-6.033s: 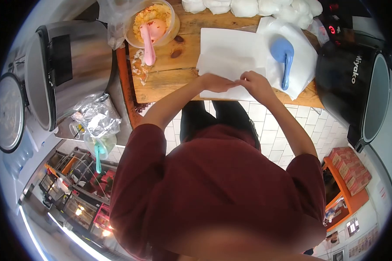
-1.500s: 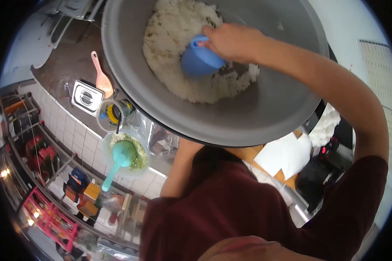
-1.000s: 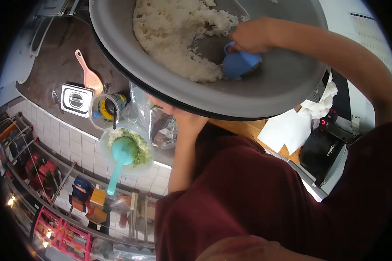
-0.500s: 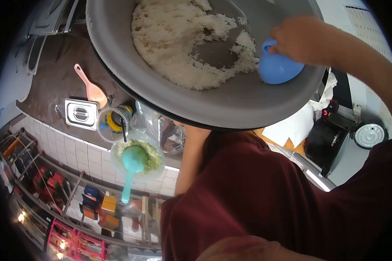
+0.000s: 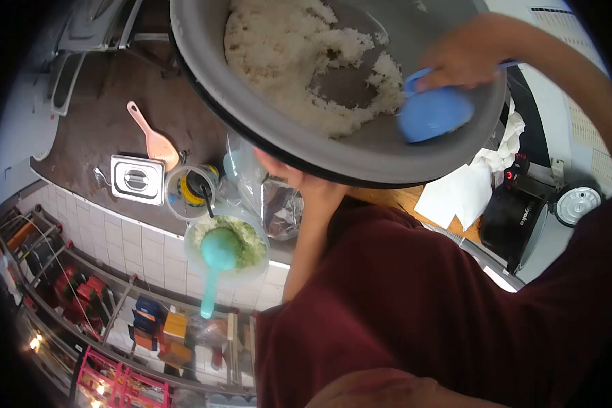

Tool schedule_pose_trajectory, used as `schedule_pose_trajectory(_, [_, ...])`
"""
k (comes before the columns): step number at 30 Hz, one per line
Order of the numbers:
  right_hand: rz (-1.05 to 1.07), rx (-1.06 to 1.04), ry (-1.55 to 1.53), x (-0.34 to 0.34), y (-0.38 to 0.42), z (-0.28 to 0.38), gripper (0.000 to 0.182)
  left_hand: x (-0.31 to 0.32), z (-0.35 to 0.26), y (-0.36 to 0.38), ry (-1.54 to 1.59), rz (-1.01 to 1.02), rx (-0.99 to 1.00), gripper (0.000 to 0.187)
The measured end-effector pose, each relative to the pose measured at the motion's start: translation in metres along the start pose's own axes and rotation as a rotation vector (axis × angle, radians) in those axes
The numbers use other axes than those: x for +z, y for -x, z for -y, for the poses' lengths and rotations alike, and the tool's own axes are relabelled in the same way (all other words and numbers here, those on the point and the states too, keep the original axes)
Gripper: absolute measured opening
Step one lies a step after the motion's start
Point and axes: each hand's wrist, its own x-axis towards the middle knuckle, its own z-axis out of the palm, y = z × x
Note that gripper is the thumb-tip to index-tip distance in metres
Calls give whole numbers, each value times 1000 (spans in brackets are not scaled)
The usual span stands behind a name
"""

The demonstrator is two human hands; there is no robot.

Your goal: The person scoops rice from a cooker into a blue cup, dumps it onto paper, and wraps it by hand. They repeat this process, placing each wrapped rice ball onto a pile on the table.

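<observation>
Now the right hand, clasping the round blue plastic scoop, has drawn it off the white cooked rice to the rim of the big grey metal pot; the left hand grips the pot from beneath.

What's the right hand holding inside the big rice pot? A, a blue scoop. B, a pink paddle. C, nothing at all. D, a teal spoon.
A: the right hand grips a blue scoop against the inner wall of the pot, beside the rice.
</observation>
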Motion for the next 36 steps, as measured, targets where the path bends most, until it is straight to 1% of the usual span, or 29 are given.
schedule_pose_trajectory(2, [193, -334, -360, 8, -37, 0, 50, 3, 0, -1, -12, 11, -20, 46])
schedule_pose_trajectory(3, [175, -333, -358, 7, -42, 4, 50, 1, -4, -5, -28, 19, -35, 46])
schedule_pose_trajectory(4, [335, -354, -630, 4, -47, 8, 48, -2, -10, -11, -62, 46, 25, 45])
schedule_pose_trajectory(5, [496, -379, -900, 2, -51, 11, 48, 1, -4, -7, -76, 36, 36, 45])
schedule_pose_trajectory(6, [482, -397, -896, 3, -56, 10, 48, 5, 6, -1, -90, 24, 42, 59])
schedule_pose_trajectory(7, [606, -477, -955, 4, -60, 5, 46, 9, 15, 3, -104, 10, 51, 73])
schedule_pose_trajectory(8, [730, -557, -1009, 2, -61, 1, 44, 9, 6, -4, -122, 2, 68, 73])
schedule_pose_trajectory(10, [679, -583, -1045, 2, -47, 0, 42, 8, -18, -21, -139, -247, 85, 111])
schedule_pose_trajectory(11, [648, -589, -1084, 3, -40, -1, 41, 5, -18, -24, -147, -251, 106, 111])
schedule_pose_trajectory(15, [612, -657, -1195, 16, -26, -15, 40, -3, -21, -31, -109, -202, 98, 133])
schedule_pose_trajectory(16, [547, -700, -1228, 20, -25, -19, 42, -3, -22, -32, -99, -190, 92, 139])
schedule_pose_trajectory(17, [484, -741, -1257, 22, -24, -21, 44, -2, -22, -34, -105, -195, 102, 139])
schedule_pose_trajectory(18, [479, -748, -1252, 25, -24, -19, 44, 1, -21, -36, -59, -238, 96, 139])
schedule_pose_trajectory(19, [72, -640, -955, 31, -25, -15, 48, 2, -22, -36, -13, -278, 88, 140])
schedule_pose_trajectory(20, [-316, -509, -643, 35, -25, -13, 53, 0, -27, -38, -37, -297, 96, 139])
schedule_pose_trajectory(21, [-321, -509, -652, 39, -26, -11, 53, 0, -27, -38, -37, -290, 103, 139])
schedule_pose_trajectory(23, [-267, -233, -134, 44, -30, -7, 62, 0, -27, -41, -49, -300, 160, 140])
schedule_pose_trajectory(27, [-239, -180, -166, 39, -37, -21, 65, 0, -31, -41, -3, -270, 121, 141])
schedule_pose_trajectory(29, [-379, -6, -263, 41, -36, -22, 64, 0, -27, -40, 42, -265, 107, 141])
schedule_pose_trajectory(30, [-373, -7, -264, 40, -34, -21, 64, 0, -27, -39, 43, -262, 103, 141])
schedule_pose_trajectory(32, [-313, -5, -33, 35, -29, -20, 60, -1, -28, -41, 4, -272, 134, 140])
schedule_pose_trajectory(33, [-308, -5, -31, 37, -35, -18, 60, -1, -28, -39, 7, -271, 129, 140])
schedule_pose_trajectory(35, [-382, -46, -18, 42, -53, -15, 54, -2, -27, -36, -45, -259, 99, 140])
schedule_pose_trajectory(36, [-379, -46, -13, 42, -59, -17, 54, -3, -29, -37, -45, -262, 94, 140])
